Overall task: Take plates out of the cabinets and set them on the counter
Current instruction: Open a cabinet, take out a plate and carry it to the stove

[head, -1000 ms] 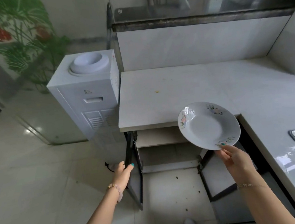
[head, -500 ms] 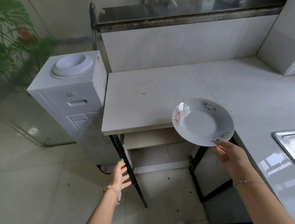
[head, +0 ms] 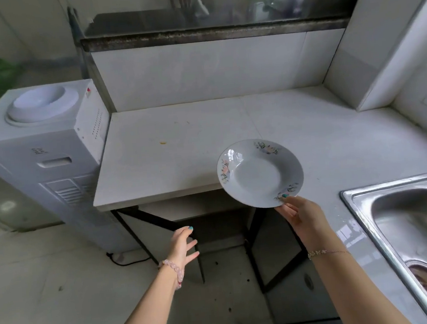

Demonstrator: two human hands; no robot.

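A white plate [head: 258, 173] with flower prints on its rim is tilted in the air over the front edge of the white counter [head: 180, 149]. My right hand [head: 301, 217] grips it by the near rim, thumb on top. My left hand [head: 182, 247] is empty with fingers spread, held just in front of the left cabinet door [head: 161, 222], not touching it. Below the counter the cabinet [head: 206, 206] has both dark-framed doors swung outward; its inside is mostly hidden by the counter edge.
A white water dispenser [head: 42, 161] stands left of the counter. A steel sink [head: 415, 234] is set in the counter at the right. The right cabinet door [head: 274, 254] juts out toward me. A tiled wall and dark ledge [head: 211, 32] lie behind.
My left hand has let go of the left cabinet door and spread open. The plate has stayed in my right hand above the counter edge while the view has shifted right, showing the sink.
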